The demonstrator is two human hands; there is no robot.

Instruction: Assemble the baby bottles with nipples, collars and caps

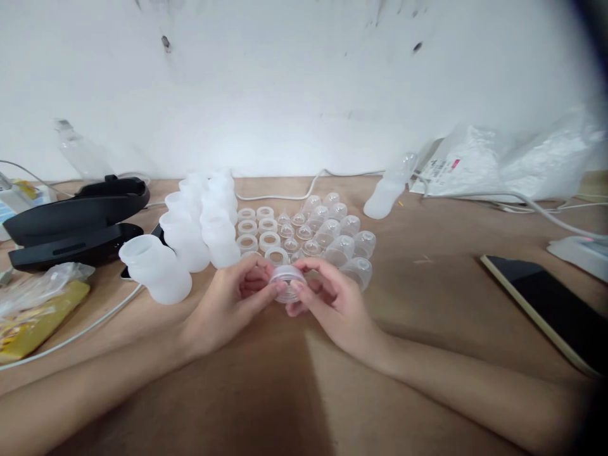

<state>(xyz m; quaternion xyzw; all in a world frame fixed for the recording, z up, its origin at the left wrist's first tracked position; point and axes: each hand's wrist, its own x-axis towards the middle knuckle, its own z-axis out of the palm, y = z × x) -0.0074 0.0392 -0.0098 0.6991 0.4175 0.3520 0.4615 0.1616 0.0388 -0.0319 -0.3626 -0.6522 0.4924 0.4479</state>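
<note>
Both hands meet at the middle of the table around a small clear ring with a whitish rim [287,276]. My left hand [232,301] pinches its left side between thumb and fingers. On the right side, my right hand [339,304] grips it the same way. Just beyond the hands lie several white rings [247,227] in two columns. Beside them sit several clear nipples [304,232] and, further right, several clear domed caps [365,244]. White wavy bottles [180,231] stand in rows at the left, with one bottle [156,269] nearer.
A capped bottle [389,187] leans near the wall, beside plastic bags [517,161]. At the right lie a phone [546,310] and a white power strip [582,253]. A black case [80,218] and a yellow packet [40,310] are at the left. A cable [304,197] runs behind.
</note>
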